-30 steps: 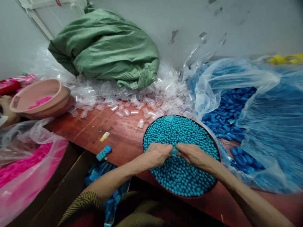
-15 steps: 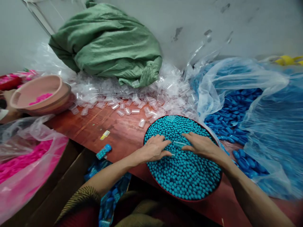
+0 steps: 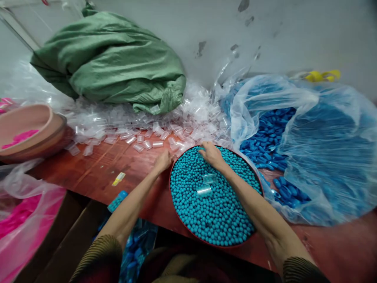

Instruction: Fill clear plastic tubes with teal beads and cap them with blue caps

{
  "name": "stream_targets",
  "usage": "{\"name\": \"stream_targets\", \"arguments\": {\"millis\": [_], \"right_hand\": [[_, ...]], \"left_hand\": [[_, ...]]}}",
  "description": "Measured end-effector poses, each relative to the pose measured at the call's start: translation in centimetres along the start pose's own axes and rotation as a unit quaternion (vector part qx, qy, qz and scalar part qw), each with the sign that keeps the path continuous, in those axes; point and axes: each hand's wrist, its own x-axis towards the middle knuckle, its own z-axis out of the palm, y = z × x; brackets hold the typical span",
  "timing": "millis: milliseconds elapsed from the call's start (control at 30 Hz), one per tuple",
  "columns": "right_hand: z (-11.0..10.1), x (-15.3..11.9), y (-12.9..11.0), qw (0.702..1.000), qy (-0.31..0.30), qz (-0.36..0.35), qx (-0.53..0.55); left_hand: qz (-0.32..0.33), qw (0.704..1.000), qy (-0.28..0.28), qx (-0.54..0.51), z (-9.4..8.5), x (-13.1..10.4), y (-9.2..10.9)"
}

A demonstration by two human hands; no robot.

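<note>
A round red basin (image 3: 170,184) is filled with small teal beads (image 3: 218,212). Two clear plastic tubes (image 3: 204,191) lie on the beads near the middle. Just outside the basin's left rim, my left hand (image 3: 164,161) is closed beside loose tubes, its fingertips partly hidden. My right hand (image 3: 212,154) is above the beads at the far rim, fingers bent together toward the pile of clear tubes (image 3: 194,135). Whatever is between the fingers of either hand is too small to make out.
A green sack (image 3: 118,63) rests on the tube pile. Blue caps (image 3: 269,133) spill from a plastic bag (image 3: 332,157) at right. Pink basins (image 3: 44,133), a bag of pink pieces (image 3: 44,208), a bead-filled tube (image 3: 117,201) and a yellow-white piece (image 3: 118,179) are at left.
Both hands have moved away from the middle of the basin, the left to its left rim and the right to its far rim. The tubes between them now lie on the beads. The view has shifted right.
</note>
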Motion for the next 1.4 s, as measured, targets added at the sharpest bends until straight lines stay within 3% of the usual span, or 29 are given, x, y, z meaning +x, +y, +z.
{"name": "stream_targets", "arguments": {"millis": [100, 200, 300, 367, 433, 600, 667, 733, 833, 967, 1100, 1300, 1400], "right_hand": [[-0.9, -2.7, 1.3, 0.994, 0.038, -0.014, 0.104], [-1.8, -5.1, 2.7, 0.986, 0.028, -0.024, 0.164], [-2.8, -5.5, 4.3, 0.991, 0.02, -0.052, 0.123], [-3.3, -4.4, 5.4, 0.996, 0.064, -0.058, 0.036], [-3.5, -2.5, 6.6, 0.99, 0.111, -0.038, -0.075], [-2.6, 1.0, 8.7, 0.987, 0.031, -0.016, -0.157], [-2.2, 0.9, 8.9, 0.986, 0.044, -0.034, -0.155], [-2.2, 0.0, 8.7, 0.988, 0.08, -0.05, -0.12], [-2.5, -1.9, 7.6, 0.991, 0.12, -0.048, 0.02], [-1.7, -3.8, 5.7, 0.975, 0.054, -0.064, 0.205], [-0.1, -4.0, 5.3, 0.968, 0.006, -0.064, 0.241], [-0.6, -4.0, 6.2, 0.986, -0.052, -0.034, 0.154], [-1.5, -5.2, 5.6, 1.0, -0.007, 0.026, 0.009]], "left_hand": [[0.034, 0.998, 0.052, -0.029, -0.5, -1.2, 0.8], [0.146, 0.982, 0.096, -0.073, -0.4, -3.4, 2.3], [0.267, 0.958, 0.086, -0.063, 0.7, -5.8, 4.3], [0.304, 0.95, 0.073, -0.024, 1.7, -6.9, 5.3], [0.307, 0.949, 0.07, 0.02, 2.5, -7.6, 5.9], [0.33, 0.942, 0.047, 0.046, 2.8, -8.1, 6.1], [0.336, 0.94, 0.051, 0.022, 2.6, -8.6, 6.0], [0.339, 0.939, 0.056, 0.005, 2.7, -9.3, 5.9], [0.348, 0.936, 0.047, 0.008, 3.1, -10.3, 6.2], [0.346, 0.936, 0.055, 0.018, 3.7, -10.5, 6.9], [0.364, 0.93, 0.059, -0.004, 3.7, -9.8, 7.7], [0.361, 0.932, 0.026, 0.017, 3.6, -9.7, 7.4], [0.372, 0.927, 0.001, 0.042, 3.4, -10.2, 7.0]]}}
